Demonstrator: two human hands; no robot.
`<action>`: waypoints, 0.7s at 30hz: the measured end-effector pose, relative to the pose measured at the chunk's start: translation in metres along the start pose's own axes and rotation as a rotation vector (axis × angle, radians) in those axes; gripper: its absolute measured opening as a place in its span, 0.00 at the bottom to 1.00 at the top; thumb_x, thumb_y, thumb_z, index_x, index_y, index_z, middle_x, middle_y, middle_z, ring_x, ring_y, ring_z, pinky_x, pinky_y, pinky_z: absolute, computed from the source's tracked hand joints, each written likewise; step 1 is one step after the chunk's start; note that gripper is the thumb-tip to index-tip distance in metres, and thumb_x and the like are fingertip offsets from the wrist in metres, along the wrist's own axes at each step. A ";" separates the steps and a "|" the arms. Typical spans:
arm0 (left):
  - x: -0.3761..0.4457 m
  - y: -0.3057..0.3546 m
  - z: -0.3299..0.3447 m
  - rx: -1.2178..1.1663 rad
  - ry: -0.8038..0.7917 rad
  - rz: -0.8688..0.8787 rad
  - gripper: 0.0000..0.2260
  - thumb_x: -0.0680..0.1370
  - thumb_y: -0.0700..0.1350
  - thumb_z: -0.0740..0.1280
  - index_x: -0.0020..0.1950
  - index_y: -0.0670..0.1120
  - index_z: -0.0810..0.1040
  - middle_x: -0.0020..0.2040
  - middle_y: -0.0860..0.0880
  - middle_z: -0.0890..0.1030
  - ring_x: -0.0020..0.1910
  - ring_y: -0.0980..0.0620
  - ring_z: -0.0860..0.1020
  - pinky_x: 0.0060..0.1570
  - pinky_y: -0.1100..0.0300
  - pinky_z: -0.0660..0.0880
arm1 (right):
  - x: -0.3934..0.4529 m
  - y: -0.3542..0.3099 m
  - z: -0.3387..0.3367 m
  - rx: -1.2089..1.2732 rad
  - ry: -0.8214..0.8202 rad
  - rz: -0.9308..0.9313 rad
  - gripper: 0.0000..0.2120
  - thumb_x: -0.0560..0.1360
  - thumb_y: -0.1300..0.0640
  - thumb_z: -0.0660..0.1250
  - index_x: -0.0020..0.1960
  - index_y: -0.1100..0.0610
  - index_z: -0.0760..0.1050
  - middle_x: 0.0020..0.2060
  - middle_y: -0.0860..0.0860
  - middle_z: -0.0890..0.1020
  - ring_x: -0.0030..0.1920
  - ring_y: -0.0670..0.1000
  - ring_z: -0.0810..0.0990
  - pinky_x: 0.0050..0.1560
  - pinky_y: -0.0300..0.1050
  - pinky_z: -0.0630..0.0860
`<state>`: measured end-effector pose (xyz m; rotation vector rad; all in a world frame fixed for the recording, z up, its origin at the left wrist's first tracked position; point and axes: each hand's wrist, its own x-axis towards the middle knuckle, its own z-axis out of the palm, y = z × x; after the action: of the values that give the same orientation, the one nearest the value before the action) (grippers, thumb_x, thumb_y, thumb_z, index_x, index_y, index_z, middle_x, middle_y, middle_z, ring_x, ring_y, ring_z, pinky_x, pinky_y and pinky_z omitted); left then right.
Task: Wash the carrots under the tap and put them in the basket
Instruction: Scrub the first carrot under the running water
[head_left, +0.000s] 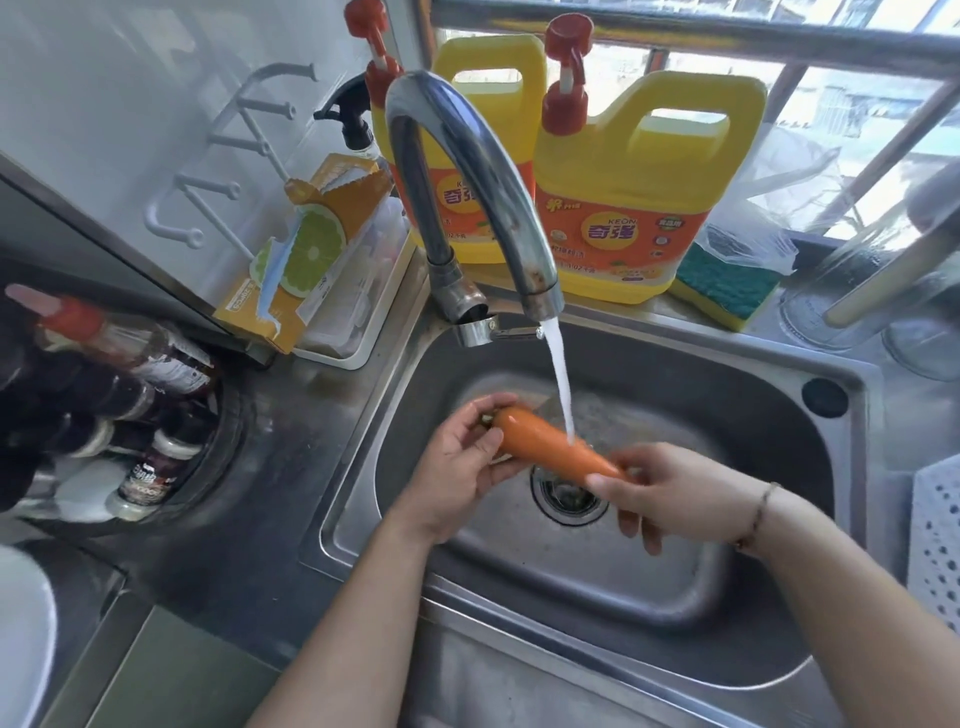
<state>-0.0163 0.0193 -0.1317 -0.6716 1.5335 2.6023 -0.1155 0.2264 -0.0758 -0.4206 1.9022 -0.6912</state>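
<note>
A carrot (553, 443) lies across the middle of the steel sink (727, 395), held above the drain (569, 493) so the stream from the chrome tap (467, 171) lands on its middle. The left hand (457, 467) curls round the thick stem end, thumb over the top, while the right hand (670, 499) pinches the narrow tip between thumb and fingers; holding both ends leaves the middle bare to the water and probably lets the carrot be turned. The white perforated basket (935, 545) waits at the right edge, near the sink, well placed for a short carry. Two yellow detergent jugs (628, 208) stand on the far sill behind the tap.
</note>
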 end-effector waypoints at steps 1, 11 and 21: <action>-0.002 0.001 0.003 -0.002 -0.064 0.018 0.12 0.80 0.36 0.62 0.63 0.44 0.75 0.65 0.37 0.75 0.63 0.41 0.76 0.55 0.51 0.80 | 0.003 -0.007 0.003 0.009 -0.050 0.011 0.17 0.78 0.41 0.64 0.51 0.55 0.75 0.34 0.50 0.83 0.29 0.50 0.79 0.35 0.44 0.77; 0.013 -0.003 0.037 -0.033 0.105 0.098 0.09 0.79 0.45 0.67 0.55 0.45 0.72 0.54 0.36 0.76 0.53 0.39 0.79 0.56 0.43 0.76 | 0.024 -0.022 0.047 0.394 0.193 -0.090 0.20 0.81 0.40 0.54 0.49 0.57 0.69 0.31 0.51 0.76 0.24 0.48 0.72 0.26 0.43 0.70; 0.011 -0.005 0.029 0.091 0.033 0.064 0.08 0.81 0.47 0.62 0.58 0.47 0.73 0.58 0.35 0.77 0.57 0.41 0.77 0.61 0.45 0.74 | 0.016 -0.038 0.036 0.178 0.216 0.089 0.32 0.78 0.31 0.48 0.46 0.59 0.73 0.29 0.53 0.77 0.21 0.51 0.71 0.22 0.39 0.67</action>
<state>-0.0350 0.0440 -0.1279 -0.6718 1.6990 2.5598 -0.0896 0.1778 -0.0741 -0.1521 2.0264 -0.8660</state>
